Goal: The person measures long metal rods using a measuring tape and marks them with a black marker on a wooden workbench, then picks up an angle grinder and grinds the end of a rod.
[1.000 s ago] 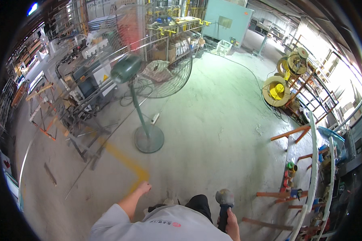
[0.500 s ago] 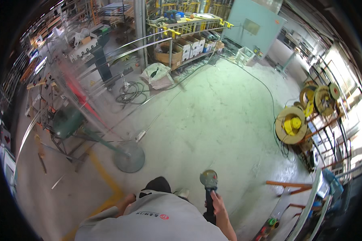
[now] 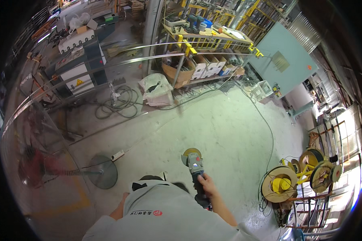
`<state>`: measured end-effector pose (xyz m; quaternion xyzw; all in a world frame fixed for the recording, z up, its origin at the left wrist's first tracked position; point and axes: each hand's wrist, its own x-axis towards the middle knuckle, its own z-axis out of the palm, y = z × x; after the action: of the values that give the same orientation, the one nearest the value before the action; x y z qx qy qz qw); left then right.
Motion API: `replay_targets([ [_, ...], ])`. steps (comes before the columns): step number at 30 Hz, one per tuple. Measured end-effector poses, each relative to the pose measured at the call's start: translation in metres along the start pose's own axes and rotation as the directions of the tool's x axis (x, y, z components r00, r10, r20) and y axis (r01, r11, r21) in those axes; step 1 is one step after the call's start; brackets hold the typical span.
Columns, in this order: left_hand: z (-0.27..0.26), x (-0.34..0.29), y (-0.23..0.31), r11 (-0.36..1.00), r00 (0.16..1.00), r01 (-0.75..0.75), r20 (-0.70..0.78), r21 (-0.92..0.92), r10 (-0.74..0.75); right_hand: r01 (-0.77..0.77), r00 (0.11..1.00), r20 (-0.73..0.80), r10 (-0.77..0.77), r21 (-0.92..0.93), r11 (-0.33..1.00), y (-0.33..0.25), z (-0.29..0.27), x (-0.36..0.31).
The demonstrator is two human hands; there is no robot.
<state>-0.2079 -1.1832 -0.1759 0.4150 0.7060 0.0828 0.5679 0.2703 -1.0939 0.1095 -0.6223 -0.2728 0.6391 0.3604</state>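
Note:
My right hand (image 3: 206, 185) is wrapped round the dark body of an angle grinder (image 3: 196, 165), held out in front of me above the floor. A yellowish disc (image 3: 192, 154) with a guard sits at its far end. My left hand (image 3: 125, 197) hangs at my left side, mostly hidden by my grey shirt (image 3: 161, 213), so its fingers do not show. To the left stands a round metal base (image 3: 102, 172) with a pole, and beside it lies a white power strip (image 3: 118, 155) on a cord.
Long metal profiles (image 3: 120, 61) stretch across the left. A coiled hose (image 3: 118, 105) and a white sack (image 3: 156, 89) lie on the floor near a workbench (image 3: 213, 34) with boxes beneath. Cable reels (image 3: 279, 184) stand at right; a black cable (image 3: 269, 124) runs along the floor.
My view has turned, so the reels sit lower and the round base farther left. The grinder in my right hand appears farther left and higher, its disc pointing farther ahead.

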Motion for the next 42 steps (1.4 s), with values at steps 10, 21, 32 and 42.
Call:
replay_targets([
  [10,-0.087,0.181,0.382,0.973,0.943,-0.031,-0.328,-0.229,-0.047,-0.077,0.99,0.124,0.075,0.009,0.997,-0.189,-0.094,0.237],
  [21,-0.177,0.342,0.789,0.883,0.81,-0.42,-0.352,0.21,0.47,-0.138,0.941,0.317,0.115,0.05,0.989,-0.449,-0.105,0.497],
  [32,-0.278,0.563,1.062,0.45,0.368,-0.666,-0.263,0.595,0.892,-0.243,0.879,0.467,0.096,0.264,0.933,-0.618,-0.028,0.665],
  [42,-0.294,0.599,1.052,0.617,0.722,-0.563,-0.036,0.551,0.691,-0.565,0.709,0.603,0.367,0.173,0.807,-0.634,-0.019,0.788],
])
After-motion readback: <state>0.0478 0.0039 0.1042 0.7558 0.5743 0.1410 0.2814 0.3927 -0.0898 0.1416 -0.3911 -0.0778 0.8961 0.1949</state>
